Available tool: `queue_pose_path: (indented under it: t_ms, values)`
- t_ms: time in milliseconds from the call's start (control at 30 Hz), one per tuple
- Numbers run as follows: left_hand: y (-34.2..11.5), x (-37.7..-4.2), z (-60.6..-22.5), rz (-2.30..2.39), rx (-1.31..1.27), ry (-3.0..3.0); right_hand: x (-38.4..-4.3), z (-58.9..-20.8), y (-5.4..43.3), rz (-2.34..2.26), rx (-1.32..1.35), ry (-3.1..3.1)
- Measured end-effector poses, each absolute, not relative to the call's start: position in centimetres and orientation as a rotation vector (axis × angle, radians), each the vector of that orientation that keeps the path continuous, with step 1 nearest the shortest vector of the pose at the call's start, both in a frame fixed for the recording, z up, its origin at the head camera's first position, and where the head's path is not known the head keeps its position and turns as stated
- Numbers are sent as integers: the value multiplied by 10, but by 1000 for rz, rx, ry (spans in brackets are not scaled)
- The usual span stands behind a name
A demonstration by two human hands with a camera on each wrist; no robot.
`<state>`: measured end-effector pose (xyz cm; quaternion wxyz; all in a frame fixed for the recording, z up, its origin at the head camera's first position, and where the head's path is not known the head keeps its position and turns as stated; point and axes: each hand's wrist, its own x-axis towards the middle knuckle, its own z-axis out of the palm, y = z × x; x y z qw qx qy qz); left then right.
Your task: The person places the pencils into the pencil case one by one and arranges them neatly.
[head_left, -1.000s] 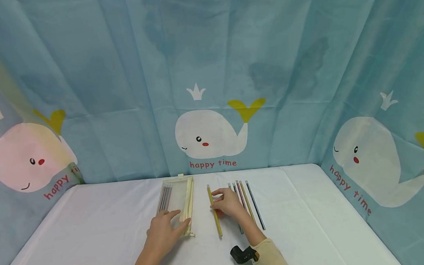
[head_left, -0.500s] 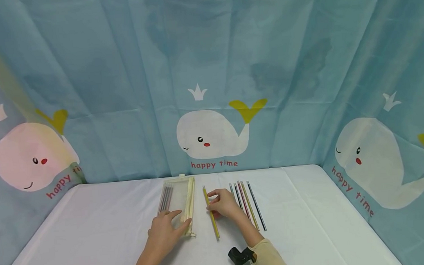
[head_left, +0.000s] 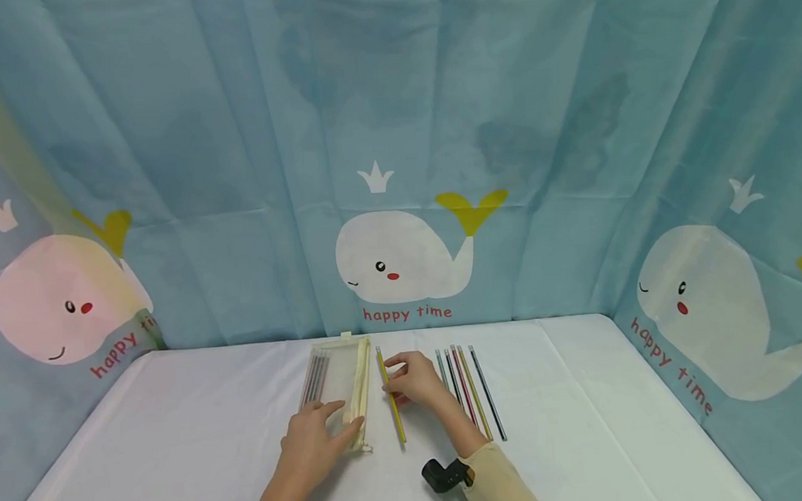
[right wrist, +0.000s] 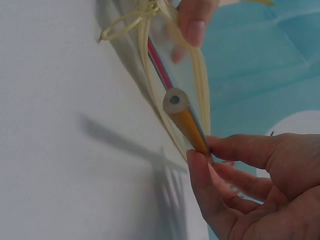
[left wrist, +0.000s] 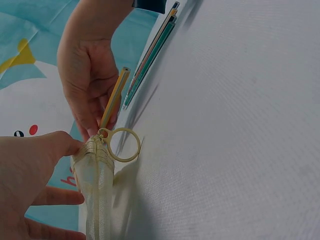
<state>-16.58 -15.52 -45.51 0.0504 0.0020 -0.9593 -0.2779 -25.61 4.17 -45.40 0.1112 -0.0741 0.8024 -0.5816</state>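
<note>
In the head view, the left hand point(head_left: 313, 447) rests on the near end of a cream mesh pouch point(head_left: 338, 367), thumb and fingers spread wide, while the right hand point(head_left: 413, 380) pinches a yellow pencil point(head_left: 396, 420) just right of it. Striped pencils point(head_left: 314, 377) lie inside the pouch along its left side; loose pencils point(head_left: 477, 389) lie farther right on the white desk point(head_left: 178, 452). The left wrist view shows a zip ring point(left wrist: 123, 159) at the pouch's end, the left thumb touching nearby. In the right wrist view, thumb and fingers grip the yellow pencil, its flat, unsharpened end facing the camera.
</note>
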Motion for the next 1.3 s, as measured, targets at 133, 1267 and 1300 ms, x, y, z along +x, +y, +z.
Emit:
queue_pose_path:
  t_ms: [133, 1267, 1300]
  values:
    - [-155, -166, -456, -843, 17, -2934, -259, -455, 38, -1736, -229, 2332]
    - [-153, -165, -455, -824, 19, -2921, -263, -468, 16, -1793, -271, 2301]
    - [-153, -165, -454, -824, 17, -2922, -263, -468, 15, -1799, -271, 2301]
